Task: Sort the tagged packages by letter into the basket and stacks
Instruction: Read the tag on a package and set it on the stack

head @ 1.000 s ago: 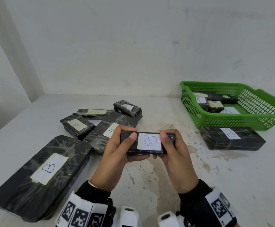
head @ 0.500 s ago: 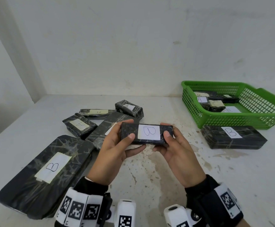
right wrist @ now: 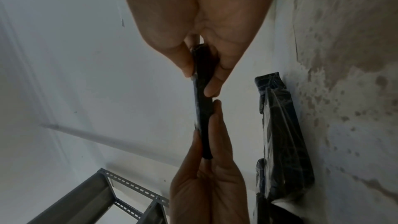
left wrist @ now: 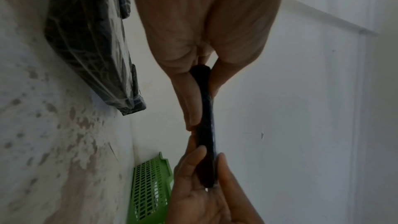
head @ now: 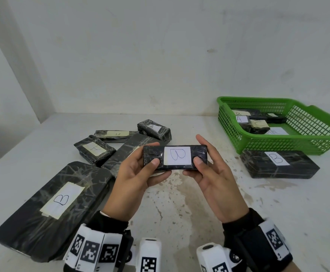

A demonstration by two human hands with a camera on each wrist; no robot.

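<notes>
A flat black wrapped package (head: 175,158) with a white tag marked B is held level above the table's middle. My left hand (head: 140,169) pinches its left end, thumb on top and fingers beneath. My right hand (head: 209,169) pinches the right end the same way. Both wrist views show the package edge-on (left wrist: 206,125) (right wrist: 202,108) between thumbs and fingers. A green basket (head: 278,143) at the right holds several tagged packages. In front of it lies a black package tagged B (head: 278,163).
A large package tagged B (head: 56,207) lies at the near left. Behind it sit several smaller black packages, one tagged A (head: 94,151) and one tagged B (head: 154,130). The white wall rises close behind. A grey metal rack (right wrist: 96,202) shows in the right wrist view.
Both hands have lifted the B package a little and moved it slightly to the right, keeping the same pinch on its ends.
</notes>
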